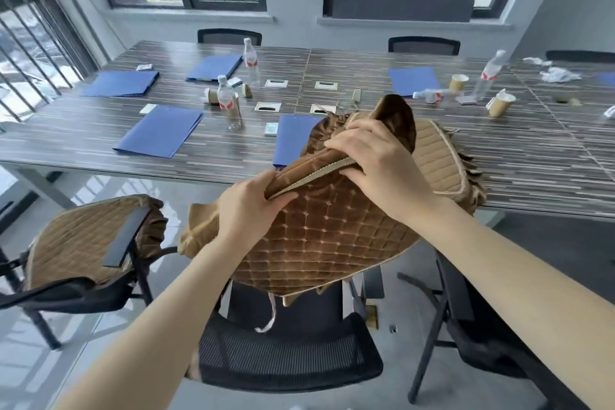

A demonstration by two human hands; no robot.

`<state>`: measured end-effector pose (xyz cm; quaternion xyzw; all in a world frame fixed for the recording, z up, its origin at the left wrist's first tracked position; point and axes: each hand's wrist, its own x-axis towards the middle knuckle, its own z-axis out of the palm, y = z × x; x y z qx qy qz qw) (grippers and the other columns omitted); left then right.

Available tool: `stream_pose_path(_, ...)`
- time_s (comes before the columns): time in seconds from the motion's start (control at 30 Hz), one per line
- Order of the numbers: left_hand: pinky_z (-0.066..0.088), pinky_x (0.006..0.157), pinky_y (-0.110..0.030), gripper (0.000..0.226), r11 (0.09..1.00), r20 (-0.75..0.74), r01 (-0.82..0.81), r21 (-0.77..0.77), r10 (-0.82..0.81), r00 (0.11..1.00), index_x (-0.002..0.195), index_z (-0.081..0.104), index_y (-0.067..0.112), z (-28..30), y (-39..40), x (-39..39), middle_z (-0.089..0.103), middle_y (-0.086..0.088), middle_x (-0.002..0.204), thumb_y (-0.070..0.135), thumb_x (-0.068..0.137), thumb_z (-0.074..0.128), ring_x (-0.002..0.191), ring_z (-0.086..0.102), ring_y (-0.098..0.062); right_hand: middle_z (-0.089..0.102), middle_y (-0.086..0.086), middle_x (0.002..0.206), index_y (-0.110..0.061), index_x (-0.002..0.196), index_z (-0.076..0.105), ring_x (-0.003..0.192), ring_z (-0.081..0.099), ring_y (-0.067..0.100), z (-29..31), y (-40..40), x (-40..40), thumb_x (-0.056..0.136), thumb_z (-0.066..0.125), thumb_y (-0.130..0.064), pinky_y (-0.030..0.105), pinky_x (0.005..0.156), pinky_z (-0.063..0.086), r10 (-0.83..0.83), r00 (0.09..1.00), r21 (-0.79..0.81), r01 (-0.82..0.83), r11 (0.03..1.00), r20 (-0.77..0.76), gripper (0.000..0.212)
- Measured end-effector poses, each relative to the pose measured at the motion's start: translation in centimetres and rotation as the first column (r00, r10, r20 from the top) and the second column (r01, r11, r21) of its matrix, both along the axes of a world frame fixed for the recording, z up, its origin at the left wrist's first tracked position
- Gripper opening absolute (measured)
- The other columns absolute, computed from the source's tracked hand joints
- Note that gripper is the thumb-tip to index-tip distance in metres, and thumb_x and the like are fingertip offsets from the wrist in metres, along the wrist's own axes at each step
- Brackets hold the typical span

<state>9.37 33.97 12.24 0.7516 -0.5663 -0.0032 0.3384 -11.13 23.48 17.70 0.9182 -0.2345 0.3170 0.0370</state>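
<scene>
A brown quilted seat cushion cover [319, 243] with a beige piped edge and frilled skirt hangs in the air above a black mesh chair [286, 353]. My left hand [248, 206] grips its piped edge at the lower left. My right hand [376, 160] holds the same edge higher up, fingers curled over the fold. A beige tie string [271, 316] dangles from the cover toward the chair's seat. Behind my right hand another tan quilted cushion [439, 156] lies on the table's near edge.
A long striped wooden table [133, 140] carries blue folders [159, 131], water bottles [228, 103], paper cups [499, 105] and crumpled tissue. At left a chair [90, 243] wears a matching cushion. Another dark chair [466, 326] stands at right. Windows and more chairs line the far side.
</scene>
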Motion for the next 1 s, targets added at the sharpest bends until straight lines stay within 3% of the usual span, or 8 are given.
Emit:
stream_pose_path(0.13, 0.045, 0.059, -0.034, 0.025, 0.997, -0.227, -0.070, 0.041, 0.077, 0.971, 0.070, 0.059, 0.028, -0.9, 0.0, 0.6, 0.056, 0.009, 0.056, 0.043, 0.075, 0.079, 0.058, 0.054, -0.018, 0.064, 0.006, 0.122, -0.009, 0.118, 0.067, 0.126, 0.052, 0.023, 0.2, 0.5, -0.6, 0.086, 0.063, 0.002, 0.033, 0.110, 0.040, 0.069, 0.993, 0.064, -0.076, 0.995, 0.100, 0.034)
stream_pose_path(0.23, 0.047, 0.063, -0.033, 0.016, 1.000, -0.506, -0.029, -0.004, 0.023, 0.862, 0.078, 0.072, 0.020, -1.0, 0.4, 1.9, 0.067, -0.004, 0.068, 0.027, 0.072, 0.085, 0.061, 0.056, -0.012, 0.064, 0.003, 0.119, -0.012, 0.119, 0.065, 0.117, 0.056, 0.015, -0.3, 0.5, -1.9, 0.088, 0.064, -0.005, 0.016, 0.102, 0.040, 0.023, 0.992, 0.166, -0.044, 0.985, 0.127, 0.031)
stream_pose_path(0.33, 0.053, 0.075, -0.035, 0.020, 0.995, -0.704, -0.046, -0.084, -0.026, 0.710, 0.086, 0.075, 0.012, -0.4, 1.4, 2.9, 0.074, -0.008, 0.084, 0.018, 0.070, 0.086, 0.073, 0.064, -0.016, 0.066, 0.003, 0.113, -0.012, 0.121, 0.061, 0.105, 0.062, 0.013, -2.2, -0.3, -3.7, 0.088, 0.068, -0.014, 0.024, 0.093, 0.051, -0.122, 0.982, 0.402, 0.053, 0.914, 0.147, 0.034)
stream_pose_path(0.53, 0.058, 0.081, -0.043, 0.035, 0.968, -0.919, -0.158, -0.195, -0.124, 0.374, 0.091, 0.076, 0.011, -0.1, 2.9, 5.6, 0.074, -0.018, 0.096, 0.027, 0.062, 0.088, 0.085, 0.072, -0.032, 0.054, 0.008, 0.129, -0.011, 0.140, 0.033, 0.118, 0.055, 0.025, -7.7, -4.1, -7.4, 0.084, 0.072, -0.029, 0.043, 0.100, 0.047, -0.467, 0.873, 0.856, 0.346, 0.384, -0.143, 0.070)
stream_pose_path(0.63, 0.060, 0.079, -0.043, 0.019, 0.957, -0.946, -0.158, -0.243, -0.197, 0.259, 0.098, 0.073, 0.010, -0.4, 3.3, 6.5, 0.075, -0.014, 0.097, 0.020, 0.082, 0.074, 0.084, 0.073, -0.026, 0.046, 0.003, 0.140, -0.019, 0.143, 0.021, 0.128, 0.048, 0.029, -8.6, -5.3, -8.0, 0.078, 0.078, -0.033, 0.053, 0.106, 0.042, -0.497, 0.852, 0.974, 0.220, 0.055, -0.165, 0.088)
stream_pose_path(0.7, 0.058, 0.084, -0.047, 0.043, 0.954, -0.949, -0.138, -0.268, -0.236, 0.211, 0.106, 0.071, 0.009, -0.7, 3.5, 7.2, 0.071, -0.018, 0.109, 0.034, 0.073, 0.083, 0.094, 0.071, -0.030, 0.046, 0.001, 0.140, -0.026, 0.143, 0.019, 0.125, 0.050, 0.029, -8.4, -6.2, -8.1, 0.075, 0.082, -0.027, 0.059, 0.103, 0.042, -0.553, 0.830, 0.994, 0.012, -0.106, -0.069, 0.092)
stream_pose_path(0.87, 0.054, 0.091, -0.052, 0.082, 0.966, -0.953, -0.076, -0.249, -0.230, 0.195, 0.124, 0.062, 0.004, -1.4, 4.2, 7.9, 0.066, -0.019, 0.123, 0.049, 0.061, 0.087, 0.110, 0.066, -0.033, 0.045, 0.010, 0.138, -0.051, 0.144, 0.013, 0.113, 0.057, 0.045, -6.9, -9.2, -8.9, 0.075, 0.079, -0.005, 0.071, 0.088, 0.045, -0.572, 0.816, 0.961, -0.215, -0.173, 0.080, 0.105)
stream_pose_path(1.0, 0.047, 0.098, -0.056, 0.085, 0.960, -0.951, -0.123, -0.252, -0.221, 0.218, 0.140, 0.048, 0.002, -2.1, 4.6, 7.9, 0.054, -0.023, 0.138, 0.046, 0.074, 0.079, 0.124, 0.055, -0.038, 0.047, 0.010, 0.137, -0.048, 0.135, 0.030, 0.111, 0.058, 0.047, -6.5, -10.5, -8.7, 0.080, 0.076, -0.010, 0.072, 0.081, 0.047, -0.483, 0.870, 0.968, -0.198, -0.154, 0.101, 0.082)
